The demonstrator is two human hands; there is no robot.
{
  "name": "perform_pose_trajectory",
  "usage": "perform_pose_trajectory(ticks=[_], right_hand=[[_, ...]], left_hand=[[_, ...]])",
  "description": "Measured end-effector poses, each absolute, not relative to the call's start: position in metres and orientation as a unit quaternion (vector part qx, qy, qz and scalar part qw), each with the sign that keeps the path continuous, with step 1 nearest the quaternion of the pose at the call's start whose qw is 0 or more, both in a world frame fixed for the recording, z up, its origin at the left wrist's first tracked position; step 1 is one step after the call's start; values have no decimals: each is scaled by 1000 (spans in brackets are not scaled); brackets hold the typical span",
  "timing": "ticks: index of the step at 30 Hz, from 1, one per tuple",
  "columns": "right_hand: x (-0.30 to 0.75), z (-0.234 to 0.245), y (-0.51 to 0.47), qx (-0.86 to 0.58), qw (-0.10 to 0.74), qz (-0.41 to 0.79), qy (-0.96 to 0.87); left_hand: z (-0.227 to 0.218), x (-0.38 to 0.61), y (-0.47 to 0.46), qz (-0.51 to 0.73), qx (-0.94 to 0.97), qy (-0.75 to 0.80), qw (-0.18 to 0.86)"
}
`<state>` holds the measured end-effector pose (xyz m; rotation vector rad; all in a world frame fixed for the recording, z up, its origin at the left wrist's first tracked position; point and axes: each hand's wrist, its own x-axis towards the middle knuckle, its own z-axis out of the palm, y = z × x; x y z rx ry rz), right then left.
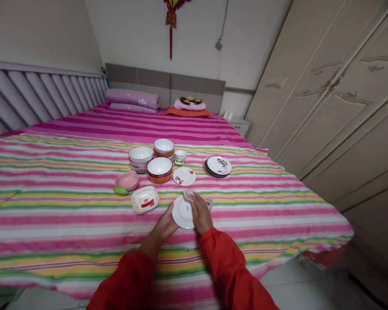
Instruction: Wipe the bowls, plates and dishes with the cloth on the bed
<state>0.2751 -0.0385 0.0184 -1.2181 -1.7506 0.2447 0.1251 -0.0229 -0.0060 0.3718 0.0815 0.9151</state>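
Note:
A white plate [181, 214] is held by its left edge in my left hand [166, 222], its underside with a small blue mark facing me. My right hand [201, 214] presses a pale pink cloth [188, 195] against the plate's right side. Just beyond lies a white plate with red flowers [184, 176]. To the left sits a rectangular white dish with a red print [145, 199]. Behind that dish are a pink bowl [127, 180] and a green spoon-like piece [120, 190].
Stacked bowls [160, 167] stand mid-bed, beside a small stack of little dishes [180, 156]. A stack of dark-rimmed plates [218, 166] lies to the right. A striped sheet [67, 206] covers the bed. Wardrobes [326, 99] line the right side; a slatted rail [45, 92] runs along the left.

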Motion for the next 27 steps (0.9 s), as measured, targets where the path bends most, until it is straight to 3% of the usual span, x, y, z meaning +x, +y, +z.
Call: perform_pose_trajectory(ticks=[5, 13, 16, 21, 27], right_hand=[[273, -4, -80, -497, 512, 45, -699], [273, 6, -104, -469, 375, -96, -794], [286, 19, -90, -446, 375, -100, -806], [296, 54, -68, -457, 516, 98, -717], [297, 75, -47, -508, 677, 371, -381]], left_hand=[[3, 124, -28, 426, 160, 105, 884], [10, 122, -30, 425, 135, 146, 883], [12, 122, -31, 452, 138, 138, 870], [18, 120, -34, 452, 163, 154, 864], [10, 119, -33, 475, 163, 176, 847]])
